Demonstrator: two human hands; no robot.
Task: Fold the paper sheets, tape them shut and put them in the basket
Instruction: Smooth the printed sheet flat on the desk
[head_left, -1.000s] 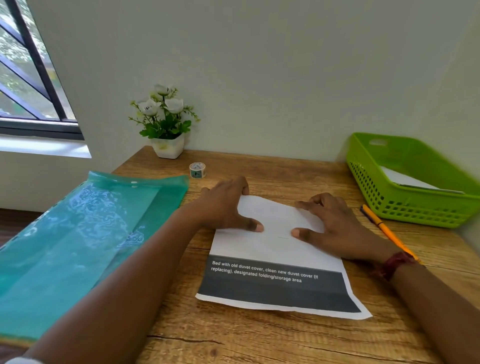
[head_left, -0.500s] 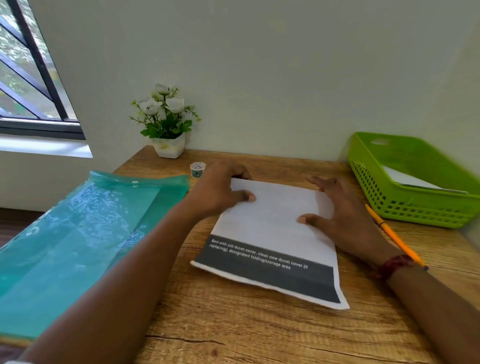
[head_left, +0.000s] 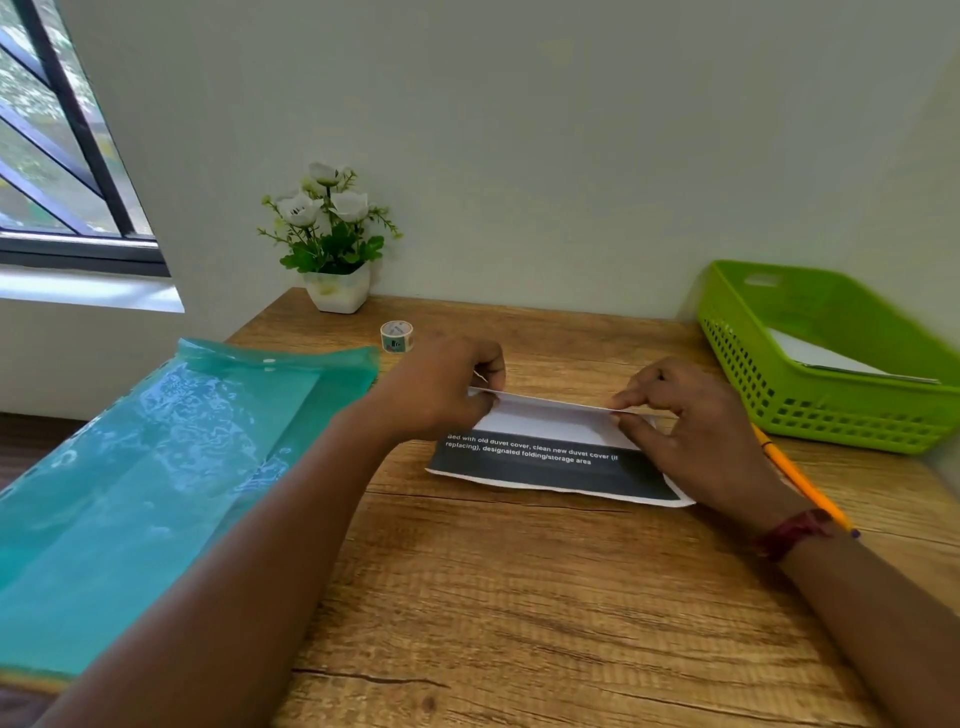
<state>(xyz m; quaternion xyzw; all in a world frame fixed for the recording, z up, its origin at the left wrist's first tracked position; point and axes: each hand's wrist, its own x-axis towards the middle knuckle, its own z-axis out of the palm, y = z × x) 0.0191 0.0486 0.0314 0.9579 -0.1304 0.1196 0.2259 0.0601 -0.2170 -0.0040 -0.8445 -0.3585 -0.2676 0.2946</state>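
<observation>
A white paper sheet (head_left: 550, 462) with a dark printed band lies in the middle of the wooden desk (head_left: 519, 597). Its far edge is lifted off the desk and bent toward me. My left hand (head_left: 441, 389) pinches the lifted edge at its left corner. My right hand (head_left: 691, 431) pinches the same edge at its right corner. A small roll of tape (head_left: 396, 336) stands behind my left hand. The green basket (head_left: 831, 410) sits at the right with a white folded sheet (head_left: 826, 358) inside.
A teal plastic folder (head_left: 156, 467) covers the desk's left side and hangs over its edge. A white pot of flowers (head_left: 332, 244) stands at the back by the wall. An orange pencil (head_left: 800, 478) lies between my right wrist and the basket.
The sheet lay flat under both palms a second ago. Both hands slid to its far edge, pinched it and raised it, bending it toward me.
</observation>
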